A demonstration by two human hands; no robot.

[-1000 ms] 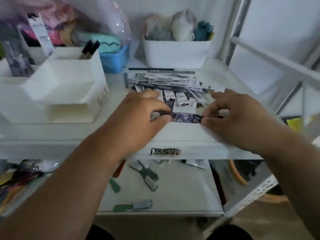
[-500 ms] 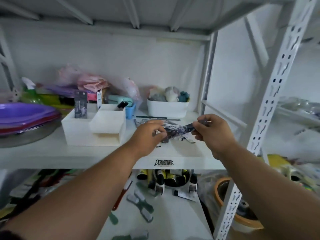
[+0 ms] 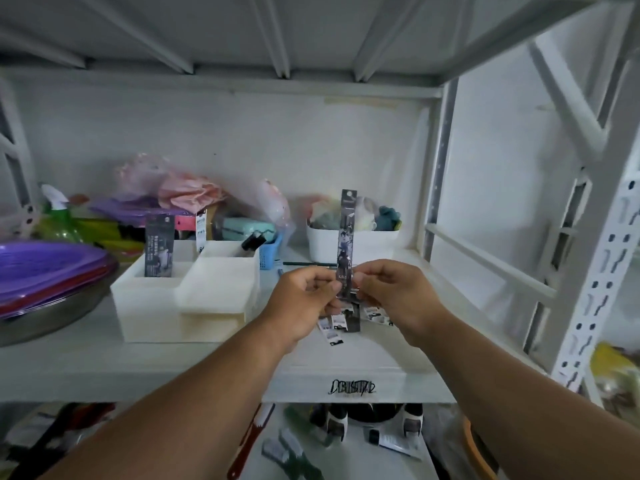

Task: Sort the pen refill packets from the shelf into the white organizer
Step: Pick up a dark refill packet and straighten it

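A long dark pen refill packet [image 3: 346,237] stands upright in front of me, pinched near its lower end by both my left hand [image 3: 304,296] and my right hand [image 3: 391,294]. More refill packets [image 3: 337,325] lie on the white shelf [image 3: 207,362] under and behind my hands, mostly hidden. The white organizer [image 3: 187,296] stands to the left of my hands. A dark packet [image 3: 158,251] stands upright in its back left compartment, and black pens [image 3: 253,240] poke out of the back right one.
Purple and red plates on a metal bowl [image 3: 45,289] sit at far left, with a green spray bottle [image 3: 57,223] behind. A blue basket [image 3: 270,252], plastic bags and a white bin [image 3: 349,242] line the back. The rack's upright [image 3: 595,282] stands at right.
The view pulled back from the shelf. Both hands lifted the packet off the pile and turned it from lying flat to standing upright.
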